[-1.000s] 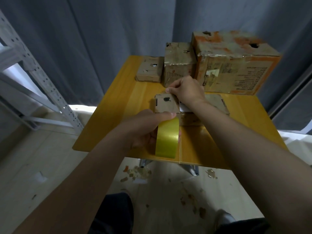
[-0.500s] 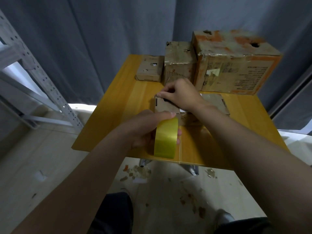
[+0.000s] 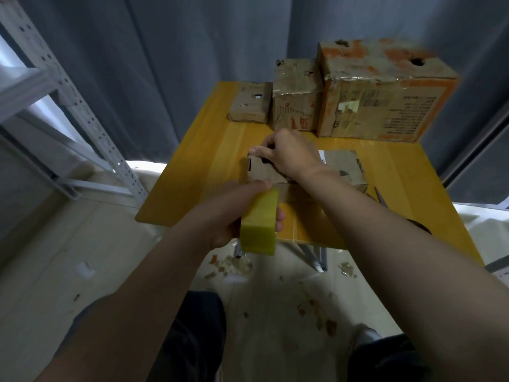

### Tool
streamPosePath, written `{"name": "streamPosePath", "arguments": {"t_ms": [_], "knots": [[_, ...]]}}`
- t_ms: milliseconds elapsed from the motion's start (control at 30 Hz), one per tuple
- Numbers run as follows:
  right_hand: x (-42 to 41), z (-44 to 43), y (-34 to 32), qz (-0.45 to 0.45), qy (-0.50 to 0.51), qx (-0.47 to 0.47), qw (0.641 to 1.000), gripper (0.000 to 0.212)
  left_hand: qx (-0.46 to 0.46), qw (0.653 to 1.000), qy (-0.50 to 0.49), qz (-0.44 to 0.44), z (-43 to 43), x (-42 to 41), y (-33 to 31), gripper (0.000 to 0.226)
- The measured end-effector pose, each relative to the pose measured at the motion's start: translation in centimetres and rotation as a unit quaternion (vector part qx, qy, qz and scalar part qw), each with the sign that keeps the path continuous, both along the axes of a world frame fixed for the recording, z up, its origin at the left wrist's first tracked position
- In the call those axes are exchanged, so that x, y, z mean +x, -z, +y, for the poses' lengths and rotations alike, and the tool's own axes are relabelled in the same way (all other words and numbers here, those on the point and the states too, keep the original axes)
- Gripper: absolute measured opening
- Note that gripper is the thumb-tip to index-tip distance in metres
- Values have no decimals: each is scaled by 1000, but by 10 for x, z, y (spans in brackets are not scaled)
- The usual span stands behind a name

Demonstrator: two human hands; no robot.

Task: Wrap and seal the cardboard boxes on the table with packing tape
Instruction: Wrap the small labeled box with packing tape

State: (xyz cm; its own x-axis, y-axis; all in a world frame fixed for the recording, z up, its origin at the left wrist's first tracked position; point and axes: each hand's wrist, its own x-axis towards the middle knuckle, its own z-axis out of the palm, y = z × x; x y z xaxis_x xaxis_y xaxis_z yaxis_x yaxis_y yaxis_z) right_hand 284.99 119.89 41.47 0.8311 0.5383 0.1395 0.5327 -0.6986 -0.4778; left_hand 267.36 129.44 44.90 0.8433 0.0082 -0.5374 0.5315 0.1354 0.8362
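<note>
A flat cardboard box [image 3: 343,168] lies in the middle of the yellow table [image 3: 203,158]. My right hand [image 3: 289,155] lies on its top near the far left corner, fingers pressing down at the edge. My left hand [image 3: 234,216] grips a roll of yellow packing tape [image 3: 260,221] just in front of the box, at the table's near edge. Whether a strip of tape runs from the roll to the box is hidden by my hands.
Three more worn boxes stand at the back: a small flat one [image 3: 250,102], a medium one [image 3: 296,95] and a large orange-printed one [image 3: 382,92]. Scissors [image 3: 381,198] lie right of the box. A metal rack [image 3: 68,106] stands left. Cardboard scraps litter the floor [image 3: 234,267].
My right hand has slid left along the box top to its far left corner. The tape roll in my left hand has dropped slightly toward me.
</note>
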Motion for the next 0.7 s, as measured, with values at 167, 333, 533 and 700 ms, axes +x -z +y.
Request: {"name": "streamPosePath", "arguments": {"t_ms": [167,333,533,700], "knots": [[-8,-1,-4,9,4,-12,1000,46,4,999,-49,-2,-17,-10,0,29],[-8,-3,-5,12,6,-2,1000,48,-6,998,-44,34,-21,-20,6,38],[-14,-5,-14,-35,0,13,999,36,-17,998,-43,33,-18,-17,5,36],[-33,-18,-45,-154,62,100,981,19,-18,998,-57,16,-18,-15,1,30]]}}
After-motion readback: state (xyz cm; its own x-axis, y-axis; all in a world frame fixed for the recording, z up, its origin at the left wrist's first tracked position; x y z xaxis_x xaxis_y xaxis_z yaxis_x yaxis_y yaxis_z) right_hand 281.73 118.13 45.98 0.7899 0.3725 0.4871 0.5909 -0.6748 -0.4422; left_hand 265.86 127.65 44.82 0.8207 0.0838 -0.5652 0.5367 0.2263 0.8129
